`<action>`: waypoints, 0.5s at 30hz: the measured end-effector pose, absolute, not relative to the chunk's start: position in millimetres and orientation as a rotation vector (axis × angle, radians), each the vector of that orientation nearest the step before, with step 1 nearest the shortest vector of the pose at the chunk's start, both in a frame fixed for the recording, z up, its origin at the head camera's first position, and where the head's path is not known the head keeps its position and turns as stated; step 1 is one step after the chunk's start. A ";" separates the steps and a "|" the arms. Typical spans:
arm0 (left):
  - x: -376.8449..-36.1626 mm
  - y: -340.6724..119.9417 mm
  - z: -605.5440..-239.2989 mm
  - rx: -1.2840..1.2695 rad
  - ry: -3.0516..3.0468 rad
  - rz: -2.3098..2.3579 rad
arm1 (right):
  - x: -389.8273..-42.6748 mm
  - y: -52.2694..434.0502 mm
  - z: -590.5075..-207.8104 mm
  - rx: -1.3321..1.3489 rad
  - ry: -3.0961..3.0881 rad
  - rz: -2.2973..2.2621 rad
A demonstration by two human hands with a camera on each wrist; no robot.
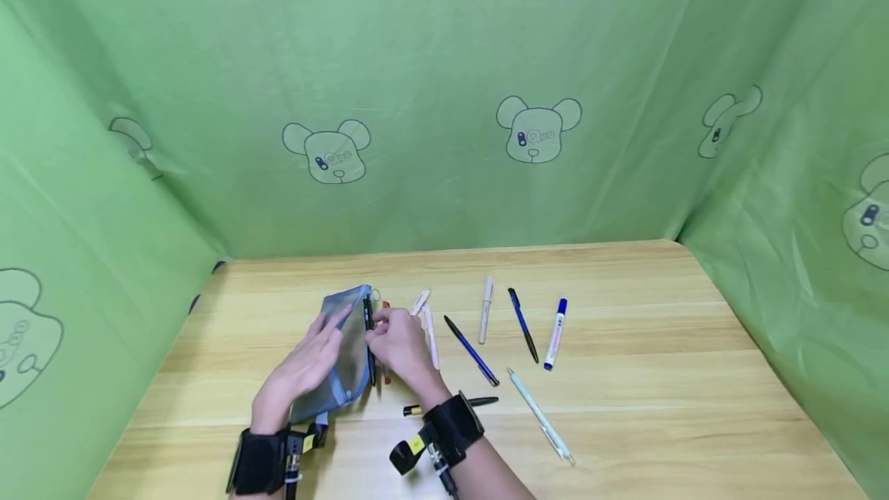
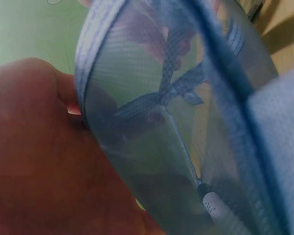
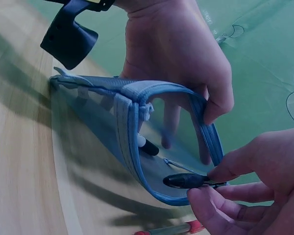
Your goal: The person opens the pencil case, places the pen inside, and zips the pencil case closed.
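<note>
Holding the blue mesh pouch [image 1: 342, 353] open near the table's [image 1: 625, 407] left front, I am curling my left hand [image 1: 305, 365] around its rim while my right hand [image 1: 399, 342] is pinching a black pen [image 3: 188, 180] at the mouth. Another pen is lying inside. No readable writing is showing anywhere.

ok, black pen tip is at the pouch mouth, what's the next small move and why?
Probably slide the black pen further down into the blue mesh pouch. The right hand pinches it with its end just at the open rim, while the left hand holds the mouth wide. Another pen already lies inside, so there looks to be room alongside it.
</note>
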State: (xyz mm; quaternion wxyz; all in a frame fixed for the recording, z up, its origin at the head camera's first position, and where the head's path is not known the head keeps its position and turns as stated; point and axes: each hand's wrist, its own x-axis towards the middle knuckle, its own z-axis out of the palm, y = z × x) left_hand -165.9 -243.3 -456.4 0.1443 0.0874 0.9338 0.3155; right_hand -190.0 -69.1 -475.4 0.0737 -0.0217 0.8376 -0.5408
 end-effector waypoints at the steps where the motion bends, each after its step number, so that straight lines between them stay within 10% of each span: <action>1: -165.7 -243.4 -456.6 0.251 2.691 0.910 | -189.7 -69.6 -475.6 -0.068 2.491 -1.648; 15: -165.2 -245.0 -458.4 0.302 2.703 0.930 | -189.6 -60.8 -477.5 -0.222 2.448 -1.783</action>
